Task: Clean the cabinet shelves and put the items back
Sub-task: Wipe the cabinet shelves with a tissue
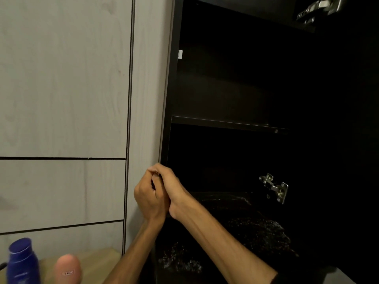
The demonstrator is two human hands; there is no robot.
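The open dark cabinet (235, 78) fills the right half, with one bare shelf (225, 122) across its middle. My left hand (150, 196) and my right hand (171, 186) are pressed together in front of the cabinet's left edge, all fingers curled. A thin dark edge shows between the fingers. Black shiny material (252, 228) hangs down and to the right from the hands, below my right forearm. Both hands seem to pinch its top edge. A blue bottle (22, 261) and a pink bottle (67, 269) stand at the lower left.
Closed pale wood-grain doors (63, 78) cover the left half. The bottles stand on a light wooden surface (98, 261). Metal hinges (275, 188) sit on the cabinet's right side, and another hinge (320, 9) is at the top right.
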